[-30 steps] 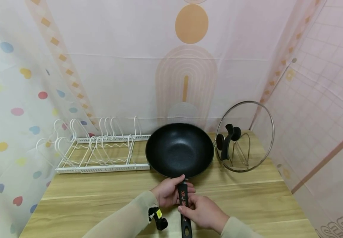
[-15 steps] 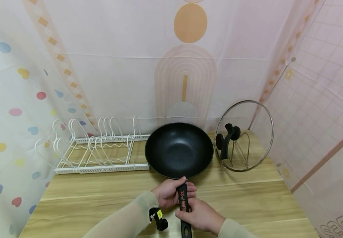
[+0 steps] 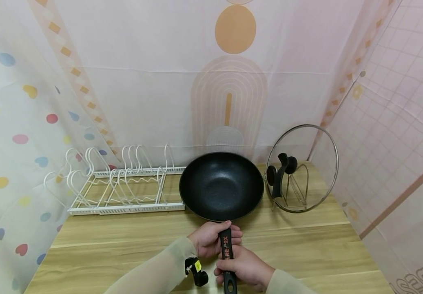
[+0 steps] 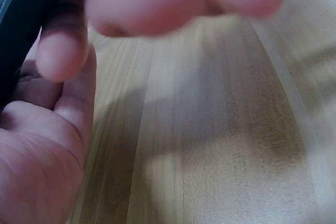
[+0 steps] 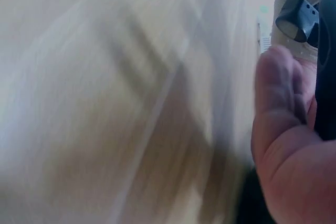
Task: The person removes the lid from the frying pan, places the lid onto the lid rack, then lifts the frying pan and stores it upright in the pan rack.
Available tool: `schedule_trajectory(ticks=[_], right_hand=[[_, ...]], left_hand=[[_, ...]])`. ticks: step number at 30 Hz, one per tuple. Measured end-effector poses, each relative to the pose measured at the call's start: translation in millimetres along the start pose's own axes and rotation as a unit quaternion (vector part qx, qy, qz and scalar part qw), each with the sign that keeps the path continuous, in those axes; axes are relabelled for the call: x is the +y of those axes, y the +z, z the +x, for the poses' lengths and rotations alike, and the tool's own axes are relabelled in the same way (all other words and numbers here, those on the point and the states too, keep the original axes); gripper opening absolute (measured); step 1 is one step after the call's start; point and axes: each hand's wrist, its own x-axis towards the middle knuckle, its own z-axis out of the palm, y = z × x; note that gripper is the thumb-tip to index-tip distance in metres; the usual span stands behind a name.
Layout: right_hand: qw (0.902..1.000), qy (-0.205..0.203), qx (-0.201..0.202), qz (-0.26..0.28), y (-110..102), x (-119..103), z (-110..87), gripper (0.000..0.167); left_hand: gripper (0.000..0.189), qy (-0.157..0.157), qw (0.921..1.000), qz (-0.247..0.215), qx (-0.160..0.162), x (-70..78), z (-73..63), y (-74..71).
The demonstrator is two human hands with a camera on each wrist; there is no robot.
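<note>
Wok beside white rack | your left hand pinches its handle near the bowl | your right hand grips lower!

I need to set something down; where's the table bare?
Bare tabletop lies left of the left sleeve, in front of the white rack, and right of the right hand, in front of the glass lid. Crowded: the back, with rack, pan and lid in a row, and front centre, where right hand and left hand hold the handle.
</note>
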Motion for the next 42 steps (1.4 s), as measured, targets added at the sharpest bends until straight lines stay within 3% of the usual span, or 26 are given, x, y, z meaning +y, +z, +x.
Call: schedule_trajectory(ticks=[13,22,42], right_hand=[[0.9934,0.008,-0.049,0.104,1.1,5.4,-0.1,0.034],[0.9885,0.007,-0.050,0.142,3.4,8.3,-1.8,0.014],[0.9814,0.003,-0.069,0.179,5.1,10.7,-1.9,0.015]], left_hand=[[0.043,0.000,0.9999,-0.014,-0.005,0.7,-0.6,1.1],[0.036,0.002,0.9996,-0.024,-0.014,-0.3,-0.1,1.2],[0.029,0.001,0.9996,-0.029,-0.009,1.1,-1.6,2.6]])
